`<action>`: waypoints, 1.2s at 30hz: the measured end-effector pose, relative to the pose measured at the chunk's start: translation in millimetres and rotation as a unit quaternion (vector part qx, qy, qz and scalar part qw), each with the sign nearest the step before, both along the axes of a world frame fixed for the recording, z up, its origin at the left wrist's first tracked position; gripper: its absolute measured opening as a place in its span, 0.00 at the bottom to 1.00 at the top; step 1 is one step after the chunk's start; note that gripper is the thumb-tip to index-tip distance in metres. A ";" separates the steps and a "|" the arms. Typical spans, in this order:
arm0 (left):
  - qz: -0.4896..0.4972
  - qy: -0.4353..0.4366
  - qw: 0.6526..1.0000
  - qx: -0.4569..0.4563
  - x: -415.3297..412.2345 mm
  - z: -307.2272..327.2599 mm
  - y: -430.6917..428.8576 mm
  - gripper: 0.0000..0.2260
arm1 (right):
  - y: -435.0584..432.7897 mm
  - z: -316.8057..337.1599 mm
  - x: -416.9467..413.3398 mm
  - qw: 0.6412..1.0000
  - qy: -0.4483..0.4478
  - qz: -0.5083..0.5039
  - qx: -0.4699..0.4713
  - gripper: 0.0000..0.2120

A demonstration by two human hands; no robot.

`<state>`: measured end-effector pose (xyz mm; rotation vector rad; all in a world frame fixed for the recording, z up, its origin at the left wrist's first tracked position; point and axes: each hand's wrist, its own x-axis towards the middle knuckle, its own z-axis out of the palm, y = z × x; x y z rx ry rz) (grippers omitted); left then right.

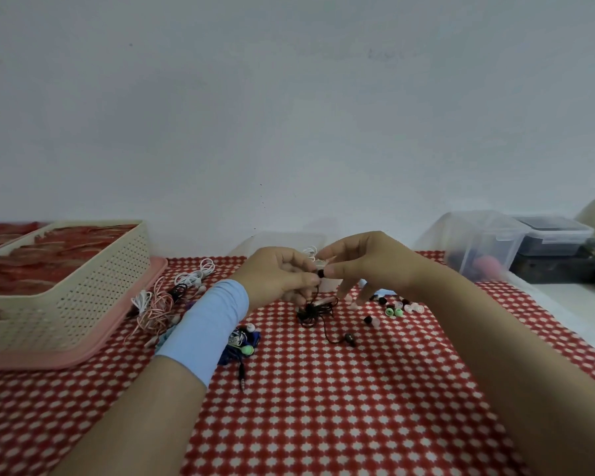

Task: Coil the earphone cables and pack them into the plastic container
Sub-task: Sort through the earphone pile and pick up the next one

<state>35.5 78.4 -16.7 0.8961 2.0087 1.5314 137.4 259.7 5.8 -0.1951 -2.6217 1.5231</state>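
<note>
Both hands meet above the middle of the red-and-white patterned tablecloth [323, 407]. The left hand [277, 274] has its fingers curled in, and its thumb and forefinger pinch the black earphone [315, 309] at the upper earbud [321, 273]. The right hand [370, 266] comes in from 3 o'clock and nips the same earbud between thumb and forefinger tip, while its other fingers are loosely spread and point down toward the cloth. The earbud sits right between the two sets of fingertips, touching both.

From there the black cable drops toward 6 o'clock into a loose tangle just under the hands. One strand trails on to the second earbud [349, 339], which lies on the cloth at about 5 o'clock of the tangle. A light blue sleeve band [205, 326] covers the left wrist.

Behind the hands, at 12 o'clock, stands a clear plastic container [275, 242] with a white earphone [310, 251] showing by it; whether that one lies inside I cannot tell.

At 9 o'clock a heap of pink and white earphones [158, 304] lies beside a cream perforated basket [83, 280] that rests on a pink tray [131, 314]. A blue-and-green earphone bundle [243, 341] lies at 7 o'clock beside the left wrist. Loose ear tips [395, 309] are scattered at 4 o'clock, near the right hand. A lidded clear box [478, 245] stands at 2 o'clock.
</note>
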 end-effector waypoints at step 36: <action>-0.036 0.147 0.980 -0.131 16.8 0.5 15.9 0.07 | 22.8 5.3 6.2 0.995 -0.014 -0.040 0.089 0.04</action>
